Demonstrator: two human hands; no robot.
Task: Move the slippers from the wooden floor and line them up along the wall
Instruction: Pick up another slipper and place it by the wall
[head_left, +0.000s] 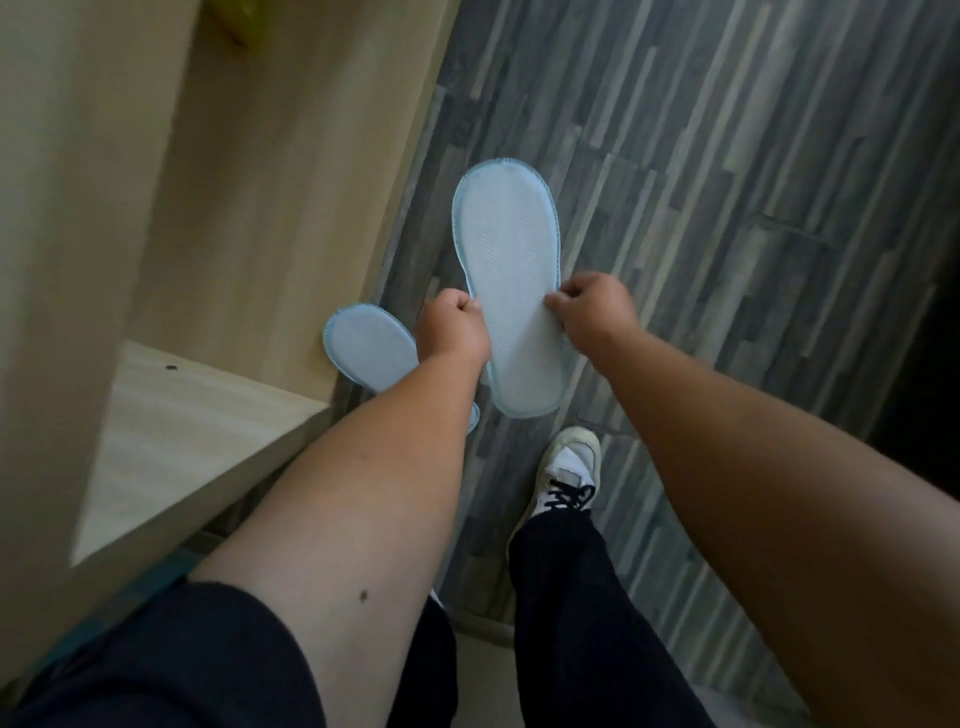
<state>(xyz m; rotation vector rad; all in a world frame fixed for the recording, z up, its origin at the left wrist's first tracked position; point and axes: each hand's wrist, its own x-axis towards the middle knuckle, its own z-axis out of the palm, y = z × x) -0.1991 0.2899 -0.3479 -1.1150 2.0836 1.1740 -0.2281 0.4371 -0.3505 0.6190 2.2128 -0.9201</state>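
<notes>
A pale blue slipper (511, 275) is held above the grey plank floor with its flat sole facing up. My left hand (454, 327) pinches its left edge and my right hand (592, 309) pinches its right edge near the middle. A second pale blue slipper (371, 353) lies sole up lower left, beside the base of the light wooden panel (249, 208); my left forearm hides its near end.
A light wooden cabinet side and a shelf corner (208, 415) fill the left. The grey striped wood floor (727, 208) stretches to the right. My white sneaker with black laces (569, 478) and dark trouser leg stand below the held slipper.
</notes>
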